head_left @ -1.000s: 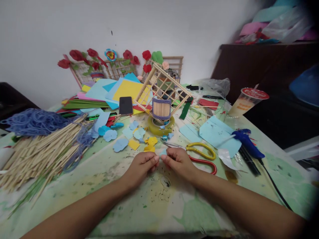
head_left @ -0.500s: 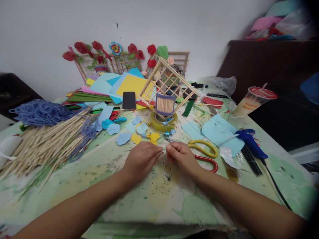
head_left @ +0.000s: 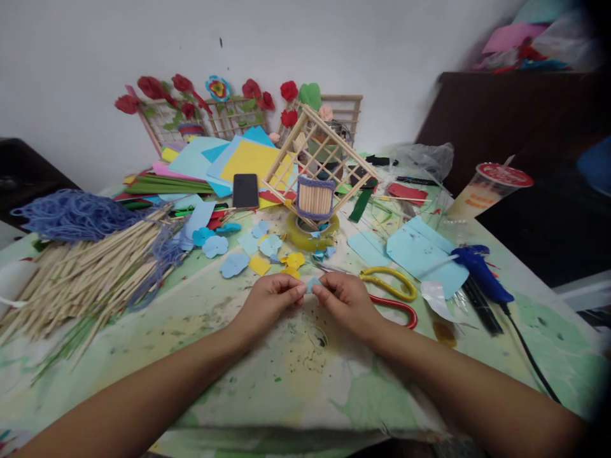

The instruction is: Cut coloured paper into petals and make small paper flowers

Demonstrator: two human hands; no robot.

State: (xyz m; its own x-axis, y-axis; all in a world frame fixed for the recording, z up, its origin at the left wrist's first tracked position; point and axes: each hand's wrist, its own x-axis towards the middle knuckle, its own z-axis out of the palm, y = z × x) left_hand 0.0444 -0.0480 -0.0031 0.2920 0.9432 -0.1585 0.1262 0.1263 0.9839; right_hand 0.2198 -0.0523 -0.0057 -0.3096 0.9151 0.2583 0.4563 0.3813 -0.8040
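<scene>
Between my two hands is a small piece of light blue paper (head_left: 312,284). My left hand (head_left: 270,299) pinches its left side between thumb and fingers, and my right hand (head_left: 346,299) pinches its right side. Just right of my right hand lie scissors with one yellow handle (head_left: 389,283) and one red handle (head_left: 396,310); their blades are partly hidden behind that hand. Beyond my left hand are blue paper flowers (head_left: 233,265), a yellow paper flower (head_left: 293,259) and a yellow paper square (head_left: 259,265).
A stick lattice frame (head_left: 291,152) leans on a roll of tape (head_left: 305,238). Wooden sticks (head_left: 90,273) and purple yarn (head_left: 79,216) fill the left. To the right are a blue glue gun (head_left: 484,273), blue paper sheets (head_left: 420,254) and a plastic cup (head_left: 491,191). A phone (head_left: 245,191) lies farther back.
My left hand has turned, so its thumb now shows along the top. More of the blue paper's face is visible between my fingertips.
</scene>
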